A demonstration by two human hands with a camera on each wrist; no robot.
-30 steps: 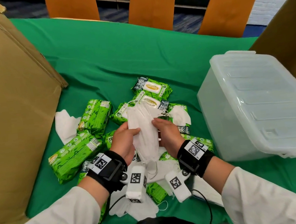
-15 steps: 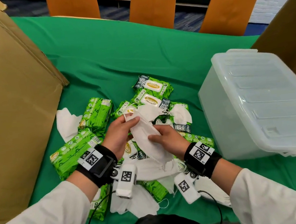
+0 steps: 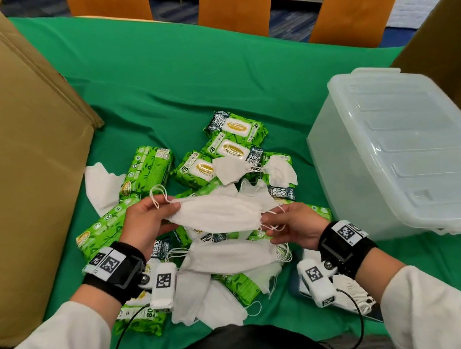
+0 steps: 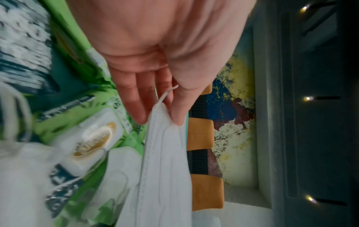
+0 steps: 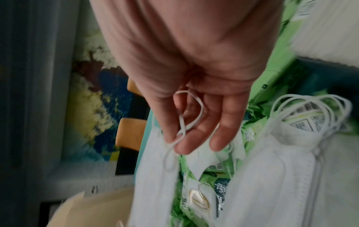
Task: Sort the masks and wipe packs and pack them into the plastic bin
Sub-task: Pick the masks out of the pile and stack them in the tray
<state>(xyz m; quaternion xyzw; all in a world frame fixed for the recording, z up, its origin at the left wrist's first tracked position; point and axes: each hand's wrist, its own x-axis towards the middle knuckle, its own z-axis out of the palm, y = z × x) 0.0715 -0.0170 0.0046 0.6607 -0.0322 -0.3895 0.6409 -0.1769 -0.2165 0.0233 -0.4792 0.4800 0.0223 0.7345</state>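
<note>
- The surface (image 3: 212,71) was covered by a green cloth, and three orange chair backs (image 3: 235,3) were seen along its far edge, with dark carpet behind them.
- A mottled blue and yellow wall panel (image 4: 231,116) and a row of small lights were shown in the wrist views.
- A flattened brown cardboard box (image 3: 21,168) was propped along the left side, and a second cardboard panel (image 3: 442,38) stood at the far right, just behind the bin.
- The clear plastic bin (image 3: 408,150) was set on the right of the surface, its lid closed, well apart from the hands.
- A loose heap of green wipe packs (image 3: 152,168) and white masks (image 3: 232,255) was spread in the middle, between the box and the bin; several masks were lying across the packs and some packs were partly hidden by them.
- One white mask (image 3: 216,214) was held stretched level above the heap.
- The left hand (image 3: 143,223) was pinching the mask's left end between thumb and fingers, the ear loop sticking out past the grip.
- The right hand (image 3: 297,225) was pinching the right end, with the ear loop (image 5: 186,116) threaded across its curled fingers.
- Black wristbands with printed square markers were worn on both wrists, over white sleeves.
</note>
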